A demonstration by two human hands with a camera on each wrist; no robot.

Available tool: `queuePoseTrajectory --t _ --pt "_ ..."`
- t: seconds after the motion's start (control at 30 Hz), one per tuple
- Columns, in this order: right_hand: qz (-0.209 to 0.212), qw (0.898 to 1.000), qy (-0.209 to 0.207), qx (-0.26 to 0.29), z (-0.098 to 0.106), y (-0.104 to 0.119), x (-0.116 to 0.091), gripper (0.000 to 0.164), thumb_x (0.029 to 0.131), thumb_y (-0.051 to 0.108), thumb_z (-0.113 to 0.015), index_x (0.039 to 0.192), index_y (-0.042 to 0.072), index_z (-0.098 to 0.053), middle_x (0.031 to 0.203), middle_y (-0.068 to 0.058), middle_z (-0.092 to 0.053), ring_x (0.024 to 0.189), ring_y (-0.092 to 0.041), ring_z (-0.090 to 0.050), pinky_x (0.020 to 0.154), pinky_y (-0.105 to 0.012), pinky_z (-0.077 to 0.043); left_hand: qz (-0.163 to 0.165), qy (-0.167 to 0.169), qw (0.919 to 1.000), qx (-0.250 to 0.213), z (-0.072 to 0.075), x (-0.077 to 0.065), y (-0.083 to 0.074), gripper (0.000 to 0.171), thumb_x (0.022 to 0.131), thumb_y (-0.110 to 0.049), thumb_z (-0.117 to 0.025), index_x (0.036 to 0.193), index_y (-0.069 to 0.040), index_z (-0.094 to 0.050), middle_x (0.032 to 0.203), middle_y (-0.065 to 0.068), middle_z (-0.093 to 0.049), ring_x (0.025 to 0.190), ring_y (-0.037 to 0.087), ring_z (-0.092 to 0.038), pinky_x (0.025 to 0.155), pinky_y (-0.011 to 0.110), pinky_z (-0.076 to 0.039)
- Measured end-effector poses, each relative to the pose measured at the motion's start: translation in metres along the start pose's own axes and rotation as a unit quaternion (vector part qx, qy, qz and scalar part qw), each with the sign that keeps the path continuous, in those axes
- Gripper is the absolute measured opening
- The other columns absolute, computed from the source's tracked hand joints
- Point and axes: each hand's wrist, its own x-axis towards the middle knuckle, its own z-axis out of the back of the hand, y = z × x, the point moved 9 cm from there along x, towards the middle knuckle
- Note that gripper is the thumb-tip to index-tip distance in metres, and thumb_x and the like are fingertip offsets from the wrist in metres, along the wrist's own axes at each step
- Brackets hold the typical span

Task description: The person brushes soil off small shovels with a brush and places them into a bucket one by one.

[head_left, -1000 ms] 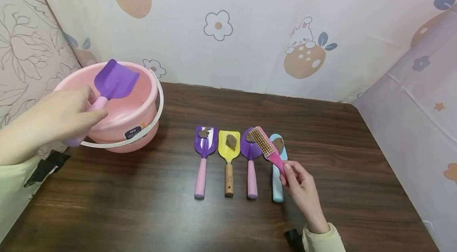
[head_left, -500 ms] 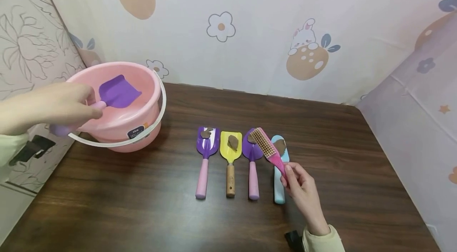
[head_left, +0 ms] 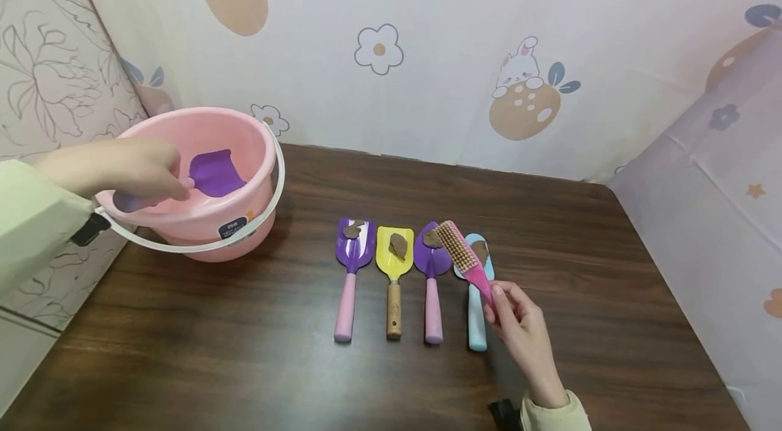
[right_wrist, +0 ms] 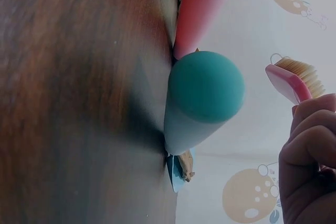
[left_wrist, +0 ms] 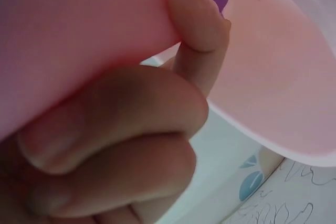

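My left hand point(head_left: 131, 166) grips the pink handle point(left_wrist: 79, 40) of a purple-bladed shovel point(head_left: 216, 174) over the pink bucket point(head_left: 204, 129). The shovel's blade sits within the bucket's mouth, below the rim. Whether it touches the bottom is hidden. My right hand point(head_left: 528, 343) pinches a pink brush point(head_left: 459, 248) by its handle, tan bristles facing up. That brush is held above a light blue shovel point(head_left: 476, 319) and partly covers its blade. Beside it lie a rounded purple shovel point(head_left: 431, 265), a yellow shovel point(head_left: 394, 268) with a wooden handle, and a squarer purple shovel point(head_left: 351, 258).
Brown, mud-like patches point(head_left: 398, 246) lie on the blades of the row of shovels. The bucket's white carrying handle point(head_left: 277, 186) hangs down at its front. A patterned cloth point(head_left: 440, 10) stands behind the dark wooden table point(head_left: 275, 363).
My left hand has lowered the purple shovel from above the bucket's rim down into its mouth. The right hand and brush have stayed nearly still; the row of shovels is unchanged.
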Motion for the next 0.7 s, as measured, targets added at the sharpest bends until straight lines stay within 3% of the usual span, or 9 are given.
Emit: queuePoseTrajectory --t 0.2,0.4,0.7 --pt "-0.001 1.000 0.005 -0.005 0.000 -0.002 0.000 0.026 0.102 0.018 -0.044 0.107 -0.003 -0.057 0.063 0.001 -0.050 0.042 -0.005 -0.035 0.035 -0.031 -0.027 0.005 0.057 0.9982 -0.016 -0.011 0.005 0.000 0.033 0.081 -0.017 -0.062 0.056 -0.014 -0.042 0.048 -0.006 -0.040 0.043 0.006 -0.041 0.046 0.022 -0.032" --pt "0.003 1.000 0.001 -0.013 0.000 -0.001 0.001 0.025 0.102 0.018 -0.044 0.107 -0.003 -0.058 0.062 0.001 -0.050 0.042 -0.005 -0.034 0.035 -0.032 -0.027 0.009 0.084 0.9964 0.007 -0.017 0.006 0.002 0.028 0.083 -0.023 -0.063 0.064 -0.009 -0.049 0.055 -0.003 -0.049 0.051 0.010 -0.045 0.050 0.024 -0.034" --pt "-0.001 1.000 -0.001 -0.012 0.002 -0.001 0.000 0.024 0.101 0.017 -0.045 0.107 -0.003 -0.057 0.062 0.000 -0.050 0.042 -0.007 -0.035 0.035 -0.032 -0.028 0.013 0.142 0.9898 -0.006 -0.027 0.015 0.007 0.026 0.087 -0.026 -0.061 0.074 -0.005 -0.051 0.064 0.001 -0.055 0.053 0.009 -0.046 0.051 0.023 -0.033"
